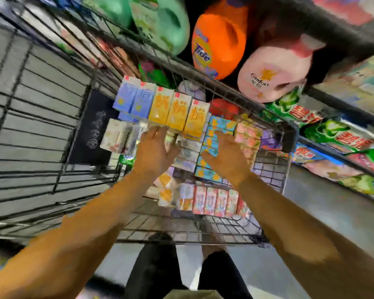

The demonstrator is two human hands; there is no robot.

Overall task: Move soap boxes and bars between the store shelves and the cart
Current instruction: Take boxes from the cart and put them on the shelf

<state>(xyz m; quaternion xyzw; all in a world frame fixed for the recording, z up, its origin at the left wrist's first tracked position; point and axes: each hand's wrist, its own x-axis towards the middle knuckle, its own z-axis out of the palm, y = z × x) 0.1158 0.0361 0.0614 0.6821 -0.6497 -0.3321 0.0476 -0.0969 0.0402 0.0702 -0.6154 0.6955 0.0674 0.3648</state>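
Note:
I look down into a wire cart (203,241) holding several soap boxes. A standing row of blue boxes (130,100) and yellow boxes (177,111) runs along the far side. My left hand (153,149) reaches in with fingers stretched out, its tips touching the near edge of the yellow boxes. My right hand (227,158) lies flat on a stack of teal-and-orange boxes (214,126), beside pink boxes (247,134). Another row of pink boxes (216,200) stands near me. The picture is blurred, so finger detail is weak.
Large detergent bottles lie past the cart's far rim: green (160,20), orange (220,44), pink (274,72). Store shelves on the right hold green bags (337,137). A white pack (117,137) and a dark panel (91,126) sit left in the cart. Grey floor lies beneath.

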